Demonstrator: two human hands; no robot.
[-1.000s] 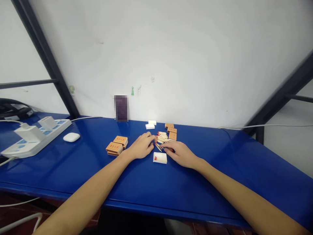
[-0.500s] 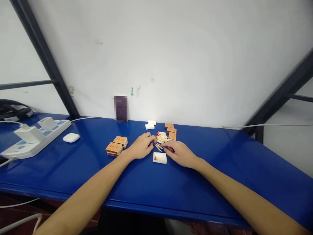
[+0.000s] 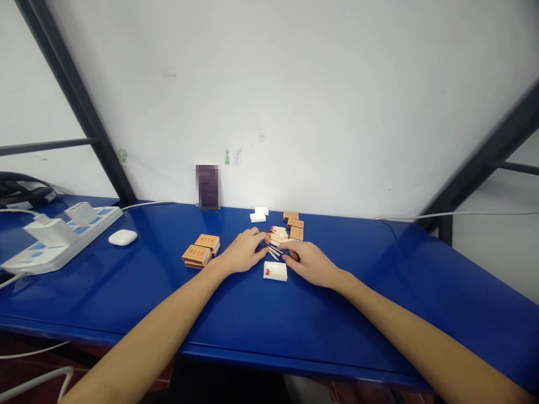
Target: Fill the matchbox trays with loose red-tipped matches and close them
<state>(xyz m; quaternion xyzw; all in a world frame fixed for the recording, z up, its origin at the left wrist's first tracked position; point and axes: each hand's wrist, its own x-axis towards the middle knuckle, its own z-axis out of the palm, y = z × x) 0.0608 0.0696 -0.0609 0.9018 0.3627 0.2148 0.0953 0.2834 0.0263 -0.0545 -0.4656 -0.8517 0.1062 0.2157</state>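
Observation:
Several loose matches (image 3: 274, 253) lie fanned between my hands, in front of a pile of red-headed matches (image 3: 278, 234). My left hand (image 3: 246, 251) is closed, thumb and index finger around the head ends, which are hidden. From the other side, my right hand (image 3: 310, 264) has its index fingertip at the bare ends. Its thumb is held apart below and the other fingers are curled under. Just nearer to me is an open white matchbox tray (image 3: 275, 276) with a few matches inside, their red heads to the left.
Stacked orange matchboxes (image 3: 197, 254) sit left of my left hand. Orange matchbox sleeves (image 3: 296, 233) lie beyond the right hand, and white trays (image 3: 258, 217) near the wall. A power strip (image 3: 54, 252) and white earphone case (image 3: 122, 237) are further left on the blue table (image 3: 236, 320).
My left fingertips have shifted slightly right onto the loose matches and now cover their red heads. My right hand has barely moved.

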